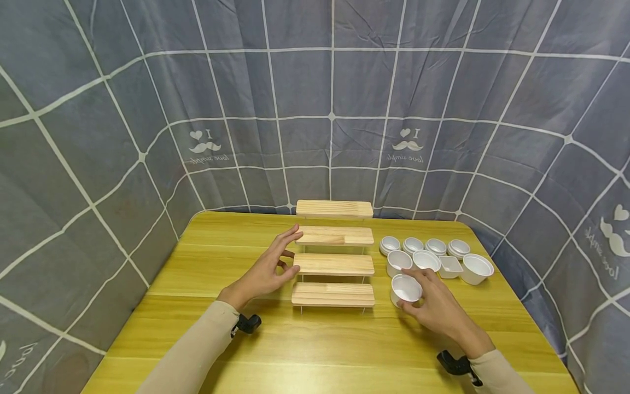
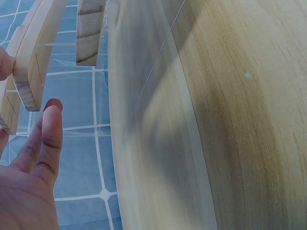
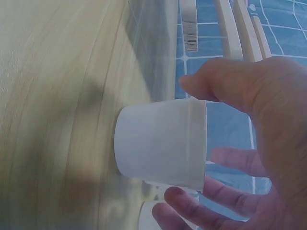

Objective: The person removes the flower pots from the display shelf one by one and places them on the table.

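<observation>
A wooden display stand (image 1: 334, 265) with several stepped shelves rises at the middle of the table. My left hand (image 1: 263, 271) is at its left side, fingers extended and fairly spread, the tips by the ends of the middle shelves. In the left wrist view, a fingertip (image 2: 5, 64) meets a shelf end. My right hand (image 1: 438, 301) holds a round white plastic tub (image 1: 406, 290) near its rim, thumb on one side and fingers on the other. The right wrist view shows this tub (image 3: 160, 143) upright, its base at or very near the tabletop.
Behind the held tub stand another round tub (image 1: 398, 264), a wider one (image 1: 426, 260), a small square container (image 1: 450, 267) and a large tub (image 1: 476, 268). Several small lidded-looking round containers (image 1: 390, 245) line up farther back. A grey checked curtain (image 1: 305, 142) surrounds the wooden table (image 1: 305, 350).
</observation>
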Tool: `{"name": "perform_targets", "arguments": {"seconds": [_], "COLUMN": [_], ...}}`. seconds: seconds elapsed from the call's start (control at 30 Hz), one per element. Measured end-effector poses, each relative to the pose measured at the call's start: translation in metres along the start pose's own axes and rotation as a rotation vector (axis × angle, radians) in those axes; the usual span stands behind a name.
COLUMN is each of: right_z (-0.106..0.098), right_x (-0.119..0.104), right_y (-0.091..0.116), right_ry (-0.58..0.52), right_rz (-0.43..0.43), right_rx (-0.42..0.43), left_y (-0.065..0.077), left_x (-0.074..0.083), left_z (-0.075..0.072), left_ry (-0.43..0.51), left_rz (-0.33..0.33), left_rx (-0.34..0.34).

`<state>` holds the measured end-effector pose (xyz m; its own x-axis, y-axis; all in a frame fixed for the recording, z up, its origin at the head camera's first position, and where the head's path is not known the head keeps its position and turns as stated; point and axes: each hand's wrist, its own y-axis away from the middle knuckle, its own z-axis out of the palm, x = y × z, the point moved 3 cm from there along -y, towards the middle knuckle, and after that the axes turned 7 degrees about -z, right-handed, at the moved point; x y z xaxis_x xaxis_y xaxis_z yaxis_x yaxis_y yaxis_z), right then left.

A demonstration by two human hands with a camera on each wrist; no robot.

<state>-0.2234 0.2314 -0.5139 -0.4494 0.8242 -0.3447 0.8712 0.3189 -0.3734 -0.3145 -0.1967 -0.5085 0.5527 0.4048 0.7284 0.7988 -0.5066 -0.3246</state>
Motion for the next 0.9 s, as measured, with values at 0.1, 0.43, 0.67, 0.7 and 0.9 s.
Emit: {"name": "perform_targets", "arguments": {"seconds": [0.1,0.43,0.67,0.7,0.9], "right_z": [0.000,-0.004,-0.009,-0.010,-0.016], "right_x": [-0.001,-0.003,-0.005,-0.005,-0.010], "right_y": [0.001,0.001,0.003,0.003,0.004], "right_ry": [-0.002,0.017,0.026,0.028,0.057], "right_rz": [0.002,0.010,0.012,0.012,0.023], "right_rx": [0.002,0.011,0.013,0.014,0.039], "left_y": [0.001,0.002,0.000,0.000,-0.001], "left_x": [0.000,-0.003,-0.003,-0.003,-0.001], "left_z": [0.000,0.002,0.004,0.005,0.003], "left_ry": [0.003,0.012,0.013,0.012,-0.010], "left_rz": [0.001,0.008,0.010,0.013,0.010], "left_rx": [-0.002,-0.001,-0.010,-0.011,-0.013]}}
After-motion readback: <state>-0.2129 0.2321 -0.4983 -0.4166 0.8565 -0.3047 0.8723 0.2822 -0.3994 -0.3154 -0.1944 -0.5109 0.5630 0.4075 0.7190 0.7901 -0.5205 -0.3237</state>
